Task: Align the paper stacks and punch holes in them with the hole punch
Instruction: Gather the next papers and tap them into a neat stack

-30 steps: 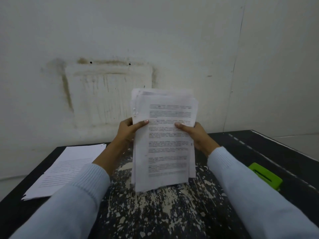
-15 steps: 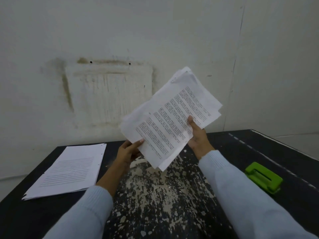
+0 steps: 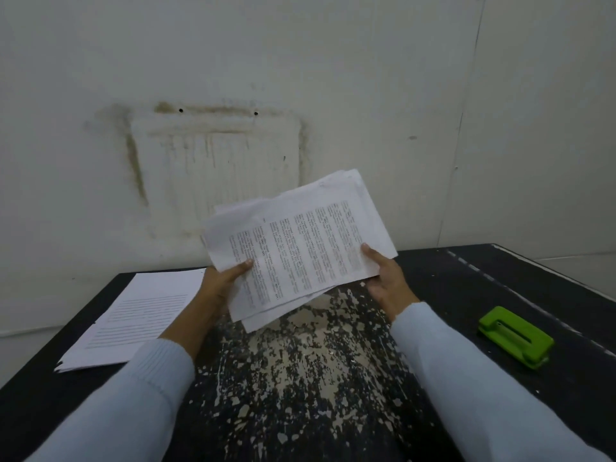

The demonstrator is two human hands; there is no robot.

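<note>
Head view. Held paper stack: a second ago upright on its short edge between the hands, now turning onto its long side, tilted, sheets fanning unevenly at the lower corner. Left hand: gripping the stack's lower-left corner, thumb on top. Right hand: gripping the near right edge, thumb pressing the printed face. Second paper stack: lying flat on the table, left of the left hand. Hole punch: sitting untouched, right of the right hand. Judgement: alignment is continuing along another edge; punching is not yet starting.
</note>
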